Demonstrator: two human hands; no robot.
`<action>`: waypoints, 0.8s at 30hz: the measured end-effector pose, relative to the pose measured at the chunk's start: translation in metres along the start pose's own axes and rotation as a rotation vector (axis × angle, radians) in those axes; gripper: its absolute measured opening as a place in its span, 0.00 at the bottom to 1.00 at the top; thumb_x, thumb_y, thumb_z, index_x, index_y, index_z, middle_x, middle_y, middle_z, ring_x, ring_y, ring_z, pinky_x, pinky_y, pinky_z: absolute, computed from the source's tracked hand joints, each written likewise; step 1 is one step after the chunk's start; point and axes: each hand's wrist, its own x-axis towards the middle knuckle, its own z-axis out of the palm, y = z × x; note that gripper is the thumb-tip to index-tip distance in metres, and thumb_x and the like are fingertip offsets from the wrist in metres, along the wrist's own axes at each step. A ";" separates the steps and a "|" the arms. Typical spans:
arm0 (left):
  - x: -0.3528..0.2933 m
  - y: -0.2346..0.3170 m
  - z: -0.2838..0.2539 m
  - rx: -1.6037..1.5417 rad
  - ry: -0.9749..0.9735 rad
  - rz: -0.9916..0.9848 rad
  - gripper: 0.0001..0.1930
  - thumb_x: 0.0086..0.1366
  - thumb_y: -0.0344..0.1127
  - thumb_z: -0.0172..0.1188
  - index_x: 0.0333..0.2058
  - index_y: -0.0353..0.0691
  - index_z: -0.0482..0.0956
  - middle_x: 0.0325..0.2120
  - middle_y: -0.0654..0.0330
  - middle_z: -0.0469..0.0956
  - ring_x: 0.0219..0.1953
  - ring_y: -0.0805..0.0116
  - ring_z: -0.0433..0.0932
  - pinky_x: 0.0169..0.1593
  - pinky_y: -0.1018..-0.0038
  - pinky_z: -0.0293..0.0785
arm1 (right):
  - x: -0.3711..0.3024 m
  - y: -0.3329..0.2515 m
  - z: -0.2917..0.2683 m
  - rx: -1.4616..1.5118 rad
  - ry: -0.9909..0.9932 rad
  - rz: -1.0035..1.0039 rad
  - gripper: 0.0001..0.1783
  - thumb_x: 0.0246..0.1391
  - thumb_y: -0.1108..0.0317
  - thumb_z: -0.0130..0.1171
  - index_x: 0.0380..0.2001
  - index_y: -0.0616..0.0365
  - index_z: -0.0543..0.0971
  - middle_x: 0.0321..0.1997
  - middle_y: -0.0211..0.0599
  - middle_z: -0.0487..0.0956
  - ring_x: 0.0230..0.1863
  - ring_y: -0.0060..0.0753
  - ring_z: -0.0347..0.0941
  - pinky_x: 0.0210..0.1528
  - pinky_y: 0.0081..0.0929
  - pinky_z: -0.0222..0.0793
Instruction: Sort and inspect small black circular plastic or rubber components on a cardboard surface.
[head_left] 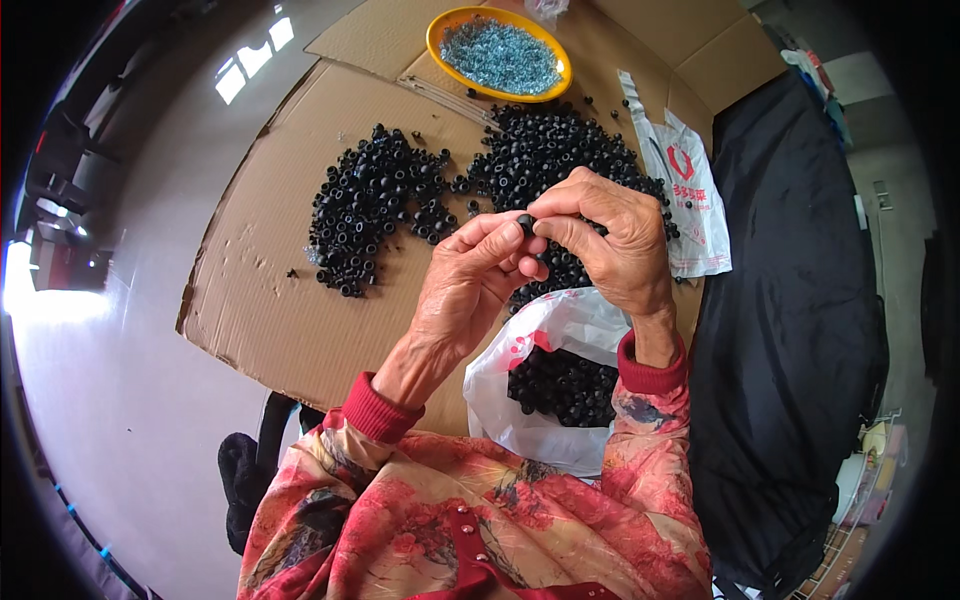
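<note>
Between both hands, above the cardboard, is a small round black cap (526,224). My left hand (468,262) pinches it with thumb and forefinger, while the curled lower fingers hold another black piece (541,266). My right hand (608,235) closes thumb and forefinger on the cap's other side; whether it grips a separate tiny part there is hidden. Beneath and beyond the hands lies a large heap of loose black caps (545,145). To its left spreads a second heap of hollow, ring-like black pieces (372,200). An open white plastic bag (490,385) near my body contains black pieces.
A yellow oval bowl (436,40) full of small clear bluish pieces stands at the far side. A flat white plastic bag (690,220) with red print lies right of the heaps. The cardboard sheet (250,265) ends at the left; black cloth (780,340) hangs at right.
</note>
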 end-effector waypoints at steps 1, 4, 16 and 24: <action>0.001 0.000 0.001 -0.036 -0.007 -0.024 0.10 0.62 0.32 0.55 0.39 0.32 0.73 0.30 0.56 0.77 0.28 0.72 0.75 0.39 0.71 0.75 | 0.000 0.000 -0.001 0.055 -0.006 0.029 0.06 0.42 0.80 0.61 0.28 0.62 0.78 0.25 0.35 0.77 0.27 0.24 0.73 0.31 0.18 0.68; 0.001 0.000 0.004 -0.090 -0.035 -0.031 0.10 0.62 0.32 0.54 0.39 0.32 0.72 0.30 0.56 0.76 0.28 0.73 0.75 0.40 0.71 0.75 | -0.001 0.002 -0.005 0.123 -0.002 0.051 0.06 0.43 0.80 0.60 0.29 0.62 0.79 0.26 0.35 0.76 0.28 0.24 0.72 0.31 0.18 0.67; 0.002 0.000 0.013 -0.098 -0.018 -0.015 0.10 0.63 0.31 0.53 0.41 0.32 0.72 0.31 0.55 0.76 0.29 0.72 0.75 0.40 0.70 0.75 | -0.004 0.001 -0.009 0.112 0.054 0.124 0.05 0.45 0.76 0.61 0.29 0.63 0.78 0.26 0.34 0.77 0.27 0.24 0.74 0.30 0.19 0.69; -0.001 -0.001 0.016 -0.071 -0.015 -0.043 0.12 0.62 0.33 0.53 0.41 0.32 0.71 0.32 0.55 0.76 0.30 0.71 0.74 0.43 0.68 0.74 | -0.004 -0.002 -0.012 0.008 0.049 0.040 0.05 0.45 0.77 0.60 0.29 0.62 0.78 0.26 0.36 0.77 0.27 0.28 0.75 0.28 0.22 0.70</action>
